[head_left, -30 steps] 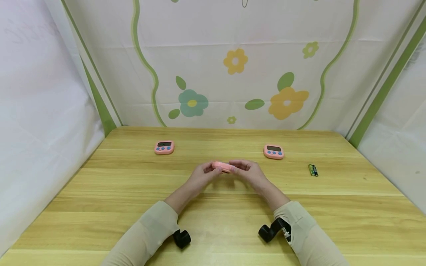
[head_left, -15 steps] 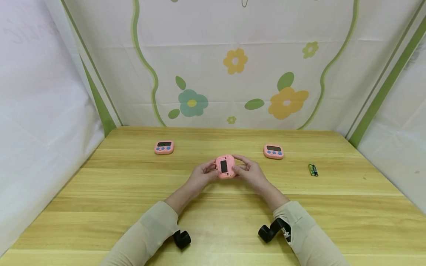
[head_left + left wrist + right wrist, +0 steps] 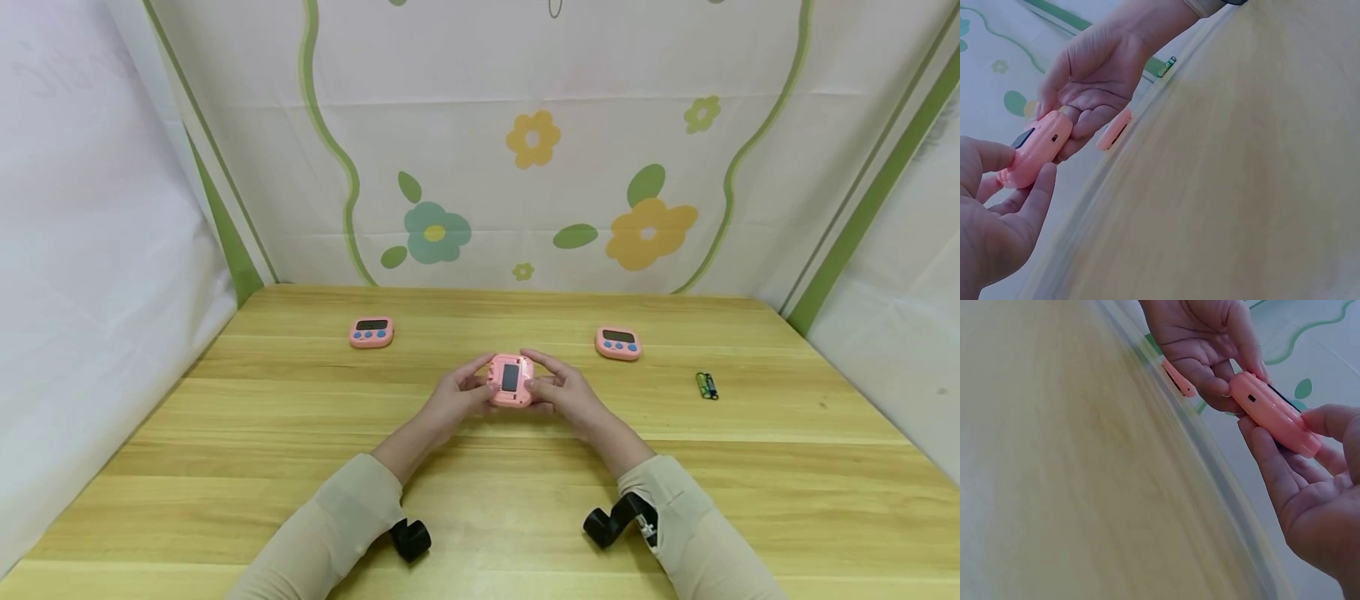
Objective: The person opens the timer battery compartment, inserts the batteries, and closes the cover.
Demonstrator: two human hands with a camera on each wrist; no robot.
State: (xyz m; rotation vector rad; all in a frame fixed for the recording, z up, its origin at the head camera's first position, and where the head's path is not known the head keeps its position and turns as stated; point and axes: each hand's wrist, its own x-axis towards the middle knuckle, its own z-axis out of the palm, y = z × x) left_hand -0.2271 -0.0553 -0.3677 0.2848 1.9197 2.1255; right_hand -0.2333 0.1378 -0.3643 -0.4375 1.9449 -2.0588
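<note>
Both hands hold a pink digital timer above the middle of the table. Its back faces the head camera, with a dark rectangle on it. My left hand pinches the left edge, thumb on the back and fingers underneath. On the opposite edge, my right hand grips it the same way. A small dark slot shows on the timer's rounded side in the left wrist view, and the right wrist view shows a similar slot on its pink side. The timer's front is hidden.
Two more pink timers lie face up toward the back, a left one and a right one, each with blue buttons. Two small batteries lie side by side at the right. A flower-printed cloth hangs behind the wooden table.
A second ago the timer was edge-on to the head camera. Both hands have tipped it so its back shows, and it has since turned slightly. The other timers and batteries stay put.
</note>
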